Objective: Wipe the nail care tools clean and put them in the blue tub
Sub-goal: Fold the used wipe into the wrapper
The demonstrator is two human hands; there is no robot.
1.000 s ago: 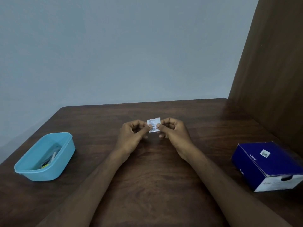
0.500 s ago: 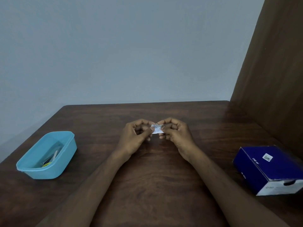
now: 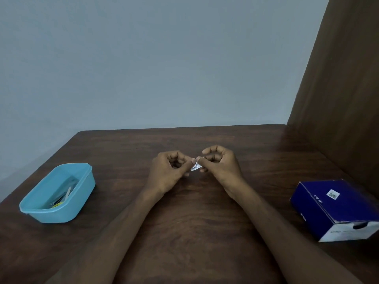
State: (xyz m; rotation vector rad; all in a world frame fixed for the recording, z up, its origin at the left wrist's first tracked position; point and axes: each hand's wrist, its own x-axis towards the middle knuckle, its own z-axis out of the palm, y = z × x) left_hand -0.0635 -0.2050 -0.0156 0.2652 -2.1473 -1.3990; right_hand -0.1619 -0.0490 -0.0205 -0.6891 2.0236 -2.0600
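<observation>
A small white sachet [image 3: 195,166] with printed text is pinched between my left hand [image 3: 168,171] and my right hand [image 3: 220,163], above the middle of the dark wooden table [image 3: 194,212]. Only a crumpled sliver of it shows between the thumbs. The blue tub [image 3: 58,214] stands at the table's left side, well away from both hands. Inside it lie several nail care tools [image 3: 61,197], thin metal pieces with a bit of yellow; I cannot make out each one.
A dark blue cardboard box [image 3: 336,208] with a white end and a small label lies at the right edge of the table. A brown wooden panel [image 3: 338,89] rises behind it on the right. A grey wall runs behind the table.
The sachet was held flat and upright between both hands; now it is squeezed and tilted, mostly hidden by the fingertips. My right hand's fingers have lifted and spread a little.
</observation>
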